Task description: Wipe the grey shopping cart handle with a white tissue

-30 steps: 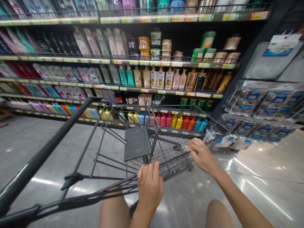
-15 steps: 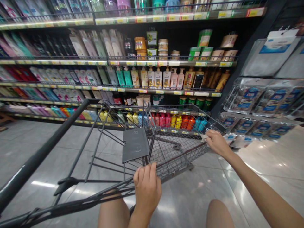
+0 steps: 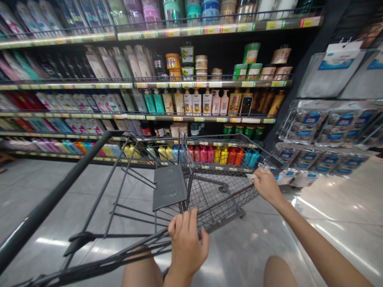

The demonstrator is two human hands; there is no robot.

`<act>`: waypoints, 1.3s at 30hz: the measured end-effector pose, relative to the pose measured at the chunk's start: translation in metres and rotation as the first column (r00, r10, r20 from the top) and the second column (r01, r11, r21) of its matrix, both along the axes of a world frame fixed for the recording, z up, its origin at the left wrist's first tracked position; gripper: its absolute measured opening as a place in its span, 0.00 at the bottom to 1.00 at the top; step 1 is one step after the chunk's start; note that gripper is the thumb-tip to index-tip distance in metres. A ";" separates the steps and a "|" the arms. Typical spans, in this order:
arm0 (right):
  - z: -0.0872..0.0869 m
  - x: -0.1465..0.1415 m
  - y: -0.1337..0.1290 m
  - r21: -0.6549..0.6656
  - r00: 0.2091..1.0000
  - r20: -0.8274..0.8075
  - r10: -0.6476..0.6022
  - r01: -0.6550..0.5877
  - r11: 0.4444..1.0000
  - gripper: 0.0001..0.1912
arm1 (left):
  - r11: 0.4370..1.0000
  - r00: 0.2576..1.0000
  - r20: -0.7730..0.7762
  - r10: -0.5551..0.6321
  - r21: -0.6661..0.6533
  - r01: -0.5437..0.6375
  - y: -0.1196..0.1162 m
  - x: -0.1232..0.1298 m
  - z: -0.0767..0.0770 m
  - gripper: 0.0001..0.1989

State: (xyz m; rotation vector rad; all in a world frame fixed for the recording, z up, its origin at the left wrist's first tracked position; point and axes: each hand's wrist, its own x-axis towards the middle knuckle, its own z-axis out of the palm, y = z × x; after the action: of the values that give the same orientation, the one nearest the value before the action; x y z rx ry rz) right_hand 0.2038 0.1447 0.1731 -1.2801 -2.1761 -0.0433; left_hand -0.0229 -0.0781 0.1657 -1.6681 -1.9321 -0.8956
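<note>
A dark metal shopping cart [image 3: 215, 215] stretches across the view, with no goods visible in its wire basket. My left hand [image 3: 189, 241] is closed over the near side rail, its fingers curled on top and the thumb on the right. Farther along that rail, near the basket's far end, my right hand [image 3: 266, 184] is closed on a whitish cloth or tissue [image 3: 251, 177] pressed against the rim. A grey plastic seat flap [image 3: 169, 187] lies inside the cart, left of the basket. The cart's handle bar [image 3: 54, 191] runs along the left.
Behind the cart stand store shelves [image 3: 206, 84] with bottles and jars. Packaged goods [image 3: 327, 159] hang on hooks at the right, close to the cart's far corner. Grey tiled floor [image 3: 254, 239] shows below, along with my knees [image 3: 279, 271].
My right hand has shifted slightly left along the rail with the whitish cloth. My left thumb stands farther from its fingers. The shelves sit a little lower and more to the left in view.
</note>
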 end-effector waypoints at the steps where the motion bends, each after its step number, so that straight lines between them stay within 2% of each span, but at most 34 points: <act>1: 0.001 -0.004 -0.003 -0.023 1.000 -0.013 0.019 -0.019 1.000 0.10 | 1.000 1.000 0.000 -0.002 0.006 0.002 0.001 0.000 -0.001 0.18; 6: 0.013 -0.035 -0.026 -0.114 0.990 0.011 0.139 -0.137 0.984 0.12 | 1.000 1.000 -0.012 -0.016 0.026 0.016 0.002 -0.002 -0.004 0.18; 11: 0.028 -0.069 -0.054 -0.212 0.967 0.009 0.256 -0.248 0.945 0.13 | 0.999 0.999 -0.032 -0.020 0.026 0.020 0.003 -0.004 -0.004 0.18; 15: 0.030 -0.082 -0.074 -0.201 0.912 -0.198 0.360 -0.398 0.895 0.13 | 1.000 0.999 -0.045 -0.014 0.016 0.015 0.006 -0.005 -0.002 0.18; 18: 0.018 -0.085 -0.090 -0.085 0.829 -0.390 0.401 -0.466 0.881 0.15 | 1.000 0.999 -0.043 -0.005 0.005 0.005 0.008 -0.004 0.000 0.16; 20: 0.002 -0.089 -0.103 0.041 0.803 -0.455 0.386 -0.414 0.909 0.19 | 1.000 0.999 -0.040 -0.005 0.003 0.005 0.010 -0.002 0.002 0.16; 23: -0.030 -0.099 -0.121 0.211 0.818 -0.469 0.333 -0.262 0.942 0.26 | 1.000 0.999 -0.046 -0.006 0.005 0.006 0.013 0.000 0.004 0.15; 26: -0.062 -0.115 -0.135 0.242 0.843 -0.487 0.228 -0.120 0.963 0.32 | 1.000 0.998 -0.063 -0.004 -0.001 0.003 0.015 0.001 0.005 0.14; 29: -0.086 -0.131 -0.142 0.253 0.841 -0.521 0.145 -0.010 0.967 0.32 | 1.000 0.996 -0.090 0.004 -0.019 -0.006 0.017 0.000 0.005 0.14; 33: -0.097 -0.140 -0.140 0.308 0.815 -0.570 0.099 0.100 0.946 0.30 | 0.999 0.991 -0.130 0.016 -0.044 -0.022 0.018 0.000 0.006 0.15; 36: -0.093 -0.139 -0.135 0.327 0.778 -0.621 0.095 0.147 0.934 0.26 | 0.998 0.986 -0.166 0.020 -0.054 -0.030 0.020 0.001 0.009 0.14; 39: -0.089 -0.135 -0.132 0.317 0.743 -0.659 0.116 0.135 0.939 0.22 | 0.998 0.979 -0.204 0.024 -0.051 -0.035 0.022 0.002 0.012 0.13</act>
State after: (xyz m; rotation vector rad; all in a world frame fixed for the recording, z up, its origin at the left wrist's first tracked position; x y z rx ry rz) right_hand 0.0687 0.0130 0.0841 -0.9059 -1.4476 0.0295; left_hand -0.0209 -0.0558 0.1774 -1.6857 -1.8520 -0.6381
